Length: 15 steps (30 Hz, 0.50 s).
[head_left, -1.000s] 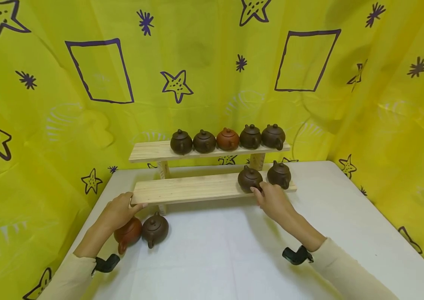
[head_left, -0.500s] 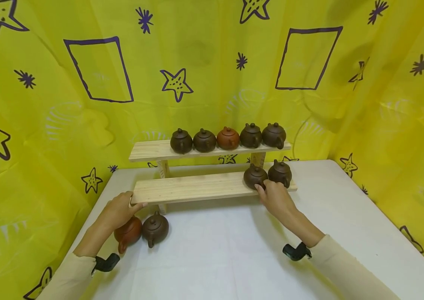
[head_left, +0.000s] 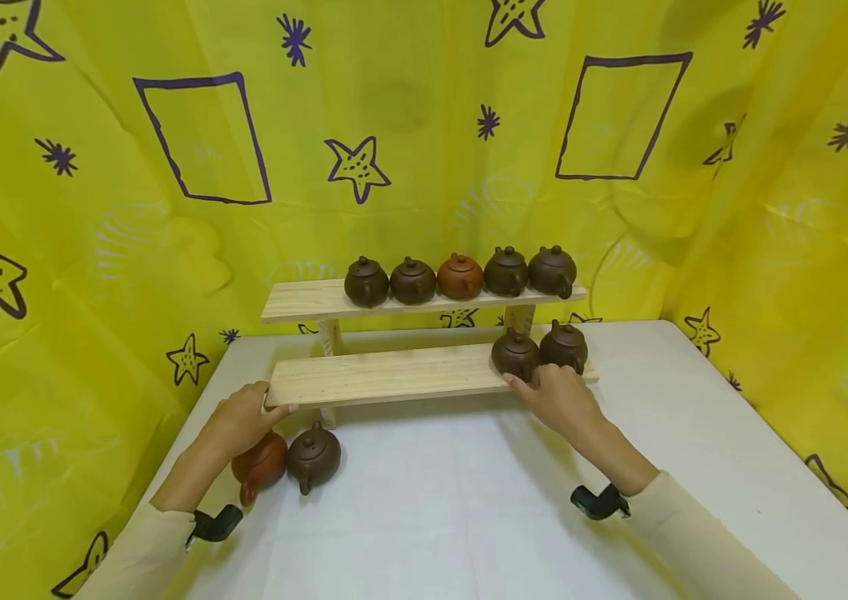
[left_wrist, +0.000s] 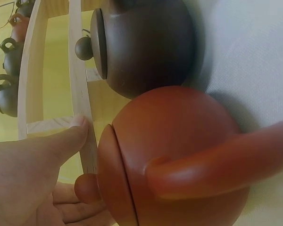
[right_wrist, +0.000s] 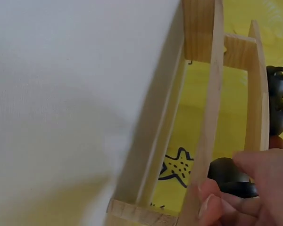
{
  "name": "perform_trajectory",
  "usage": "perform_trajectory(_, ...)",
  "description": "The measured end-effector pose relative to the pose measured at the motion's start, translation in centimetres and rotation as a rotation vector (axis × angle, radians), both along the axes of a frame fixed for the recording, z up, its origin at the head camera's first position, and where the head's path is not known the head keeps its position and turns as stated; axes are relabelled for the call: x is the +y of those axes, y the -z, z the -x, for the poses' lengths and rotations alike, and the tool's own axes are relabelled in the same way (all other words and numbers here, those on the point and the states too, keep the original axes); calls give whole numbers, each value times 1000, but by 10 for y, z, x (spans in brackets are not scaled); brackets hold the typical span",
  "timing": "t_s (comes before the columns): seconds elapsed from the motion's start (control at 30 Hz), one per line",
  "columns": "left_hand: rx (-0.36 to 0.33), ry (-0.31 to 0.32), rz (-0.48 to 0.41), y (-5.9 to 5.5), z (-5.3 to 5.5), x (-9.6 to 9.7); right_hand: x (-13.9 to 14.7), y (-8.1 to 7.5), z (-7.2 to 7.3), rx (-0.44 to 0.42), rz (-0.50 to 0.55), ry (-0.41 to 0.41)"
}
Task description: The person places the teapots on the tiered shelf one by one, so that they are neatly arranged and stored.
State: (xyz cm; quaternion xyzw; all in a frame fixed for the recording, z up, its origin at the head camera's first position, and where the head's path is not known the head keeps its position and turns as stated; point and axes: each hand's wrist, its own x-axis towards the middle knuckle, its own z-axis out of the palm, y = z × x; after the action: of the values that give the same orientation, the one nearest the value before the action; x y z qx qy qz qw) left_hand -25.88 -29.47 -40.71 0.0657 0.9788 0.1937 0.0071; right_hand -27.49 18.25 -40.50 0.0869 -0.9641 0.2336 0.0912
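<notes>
On the lower plank of a two-tier wooden shelf [head_left: 378, 377], a dark brown teapot [head_left: 515, 355] stands beside another dark teapot [head_left: 564, 347] at the right end. My right hand [head_left: 562, 403] holds the first one by its handle, which lies between thumb and fingers in the right wrist view; its fingertips are near the plank's edge [right_wrist: 211, 103]. With my left hand [head_left: 238, 423] I grip the lower plank's left end, thumb on its front edge. Below that hand, a reddish teapot [left_wrist: 179, 136] and a dark brown teapot [left_wrist: 151, 47] sit on the table.
The upper plank [head_left: 303, 298] carries a row of several teapots, one reddish [head_left: 459, 277] among dark ones. A white cloth covers the table [head_left: 424, 508]. Behind and at both sides hangs a yellow curtain [head_left: 424, 92] with drawn stars.
My right hand has slid the dark teapot right along the lower plank, closer to the one at the end. My left hand has stayed on the plank's end.
</notes>
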Motion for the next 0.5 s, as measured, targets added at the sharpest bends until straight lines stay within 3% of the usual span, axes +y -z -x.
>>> perform_trajectory(0.17,10,3,-4,0,0,0,-8,2,-8,-217,-164,-77)
perform_trajectory(0.27,15,6,-8,1,-1,1,-25,10,-12,-285,-230,-120)
perform_trajectory(0.5,0,-6,-5,0,-2,2,-89,32,-29,-249,-140,-253)
